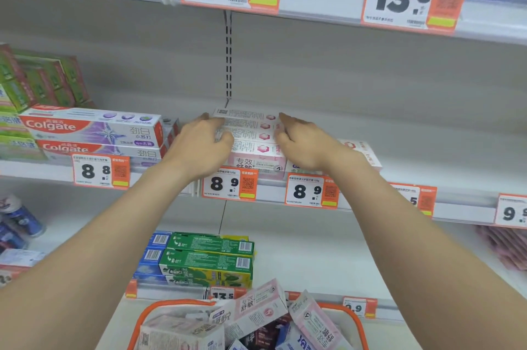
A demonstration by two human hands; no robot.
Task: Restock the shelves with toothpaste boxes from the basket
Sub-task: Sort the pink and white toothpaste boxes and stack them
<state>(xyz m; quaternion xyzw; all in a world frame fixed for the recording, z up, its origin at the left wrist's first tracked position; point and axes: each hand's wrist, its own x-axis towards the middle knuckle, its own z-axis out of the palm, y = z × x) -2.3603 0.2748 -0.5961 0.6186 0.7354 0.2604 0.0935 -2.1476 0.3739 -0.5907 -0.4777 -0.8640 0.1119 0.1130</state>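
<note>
Pink-and-white cardboard toothpaste boxes [251,133] lie stacked at the front of the white middle shelf [427,155], just above the orange-edged 8.9 price tags [229,184]. We bracket the stack with our left hand [199,147] and right hand [302,144], fingers straight and held together against its two ends, thumbs lying on the top box. Below us, the orange-rimmed basket [353,317] holds more pink boxes [256,309], lying jumbled.
</note>
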